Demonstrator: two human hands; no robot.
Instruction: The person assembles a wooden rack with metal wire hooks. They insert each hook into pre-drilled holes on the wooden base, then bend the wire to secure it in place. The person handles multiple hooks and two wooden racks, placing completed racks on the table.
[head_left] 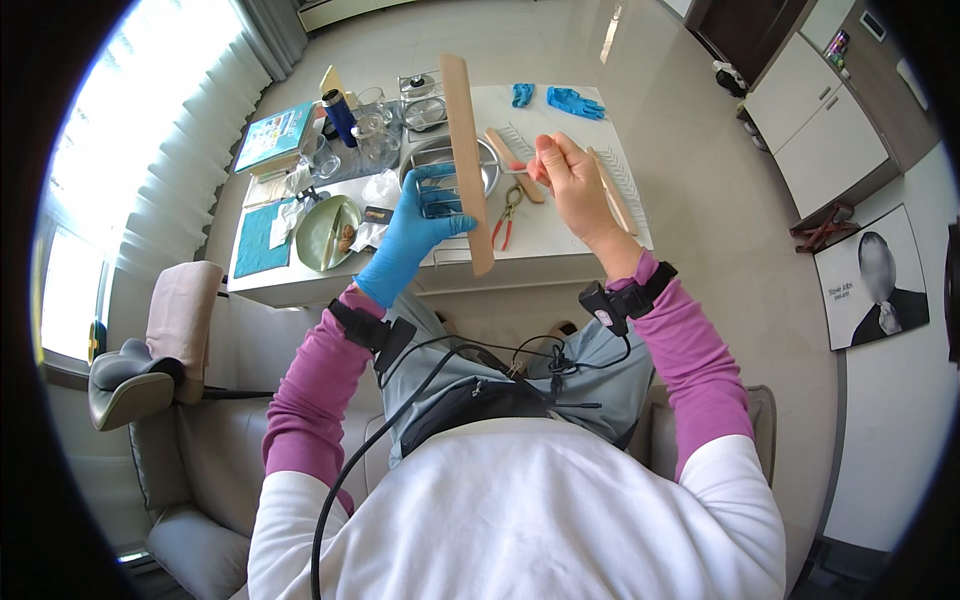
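Teal cloth (259, 238) lies at the near-left corner of the white table (560, 235), w/ a colourful flat book or box (273, 135) further back on that side. Just right of the cloth sits a green oval dish (322, 232), holding a small brownish lump and a thin tool; can't tell exactly what they are. Crumpled white tissue (380, 190) is just beyond it. Far-left-centre there's a dark blue bottle (339, 117), then clear glass jars (372, 135) on a tray, contents not visible, and a small wire rack (424, 100) w/ a metal container in it.

Left hand (412, 232), in a blue glove, is wrapped around a long flat wooden board (466, 160), held upright above the table middle, gripped about the lower third. Behind the board is a round steel bowl (490, 168) w/ a rectangular metal tray (428, 157) beside it; a blue-handled item rests in there, partly hidden by the glove.

Red-handled pliers (508, 215) lie on the table between the hands. Right hand (568, 178), bare, is pinched shut on a small tool (520, 168) w/ an orange tip, pointed toward the board's right edge, near but whether touching I can't tell. More wooden strips (512, 160) lie under it, and a white comb-like rack (625, 180) to the right. Far back, a spare pair of blue gloves (572, 100).
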